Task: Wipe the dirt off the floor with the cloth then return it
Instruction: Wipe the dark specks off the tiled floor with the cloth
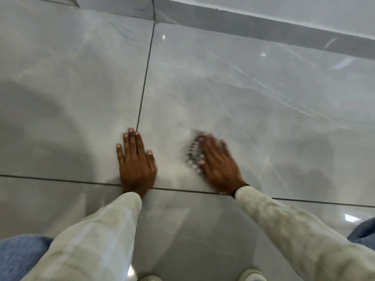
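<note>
Our right hand point(218, 163) presses flat, fingers spread, on the checked cloth point(193, 157), blurred but probably soft and light; our left hand point(135, 163) lies open on the floor point(243, 88).

Both hands lie flat on the floor point(223, 88), side by side and apart. The left hand point(136, 163) rests beside a tile joint; the right hand point(218, 162) lies on the cloth point(193, 157). A wall point(243, 27) stands beyond.
</note>
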